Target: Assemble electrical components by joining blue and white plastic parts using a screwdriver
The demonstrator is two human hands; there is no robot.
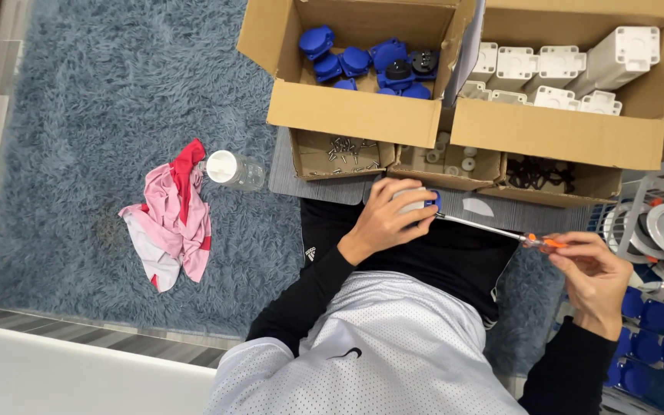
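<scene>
Over the lap, the left hand [384,223] is curled around a small white and blue socket part [422,200], while the right hand [589,280] pinches the orange handle of a screwdriver [493,228] whose tip meets that part. The piece looks mid-assembly, screwing under way. Beyond, small cardboard trays hold screws [347,150], white bits and black clips. Farther off, one box [351,115] holds blue covers [370,61] and another white housings [562,73], so plenty seems left.

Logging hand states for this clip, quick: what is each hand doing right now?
Left hand: closed around a small white and blue part.
Right hand: fingers pinched on the orange handle of a screwdriver, tip at the part.
</scene>
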